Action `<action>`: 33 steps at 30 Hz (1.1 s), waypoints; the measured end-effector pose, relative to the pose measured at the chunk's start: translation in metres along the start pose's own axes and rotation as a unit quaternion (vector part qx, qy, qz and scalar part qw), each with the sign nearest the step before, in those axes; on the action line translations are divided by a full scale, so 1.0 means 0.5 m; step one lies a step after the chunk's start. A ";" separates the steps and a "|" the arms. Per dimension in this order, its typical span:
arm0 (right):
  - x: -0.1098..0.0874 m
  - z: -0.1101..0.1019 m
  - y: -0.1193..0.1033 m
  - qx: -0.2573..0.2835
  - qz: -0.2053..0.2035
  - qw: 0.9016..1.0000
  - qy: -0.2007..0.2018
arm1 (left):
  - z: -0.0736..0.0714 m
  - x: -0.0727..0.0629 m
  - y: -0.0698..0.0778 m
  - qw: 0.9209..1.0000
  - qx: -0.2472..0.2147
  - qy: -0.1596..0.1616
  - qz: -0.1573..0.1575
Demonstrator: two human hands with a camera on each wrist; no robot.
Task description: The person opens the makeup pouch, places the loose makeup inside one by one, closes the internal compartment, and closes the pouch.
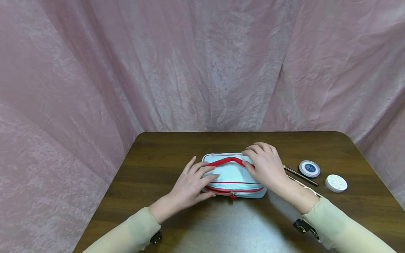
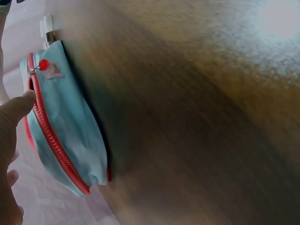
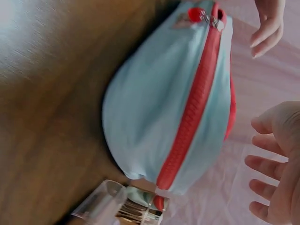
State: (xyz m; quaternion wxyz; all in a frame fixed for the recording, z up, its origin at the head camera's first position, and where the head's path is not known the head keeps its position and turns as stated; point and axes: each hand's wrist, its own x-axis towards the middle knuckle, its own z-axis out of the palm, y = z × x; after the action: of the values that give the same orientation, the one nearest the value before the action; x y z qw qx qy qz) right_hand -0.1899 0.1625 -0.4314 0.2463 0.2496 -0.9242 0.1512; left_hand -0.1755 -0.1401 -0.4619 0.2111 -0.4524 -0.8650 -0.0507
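A light-blue zippered pouch [image 1: 234, 175] with red piping and a red top handle [image 1: 226, 161] lies on the wooden table. Its red zipper [image 3: 192, 112] runs along the near side, with a red bead pull [image 1: 233, 196] near the middle. In the left wrist view a dark gap shows beside the slider. My left hand [image 1: 194, 181] spreads its fingers over the pouch's left end, thumb low by the zipper. Above the right end is my right hand [image 1: 265, 165], fingers loosely bent; in the right wrist view it appears apart from the fabric. Neither hand grips anything.
Right of the pouch lie a dark pencil [image 1: 300, 175], a round compact with a blue centre [image 1: 309, 168] and a white round case with a star [image 1: 336, 183]. A thin pale stick [image 1: 295, 180] is partly hidden by my right forearm. Pink curtains [image 1: 234, 70] hang behind the table.
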 end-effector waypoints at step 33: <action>-0.122 0.011 -0.050 0.046 -0.061 0.996 0.054 | 0.035 -0.007 0.011 0.999 0.008 0.010 -0.045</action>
State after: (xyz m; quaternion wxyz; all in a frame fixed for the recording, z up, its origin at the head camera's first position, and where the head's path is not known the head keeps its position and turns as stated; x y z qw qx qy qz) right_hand -0.1328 0.1630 -0.4645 0.2927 0.3083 -0.8847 0.1914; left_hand -0.1747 -0.1345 -0.4799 0.2210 -0.4109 -0.8826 -0.0581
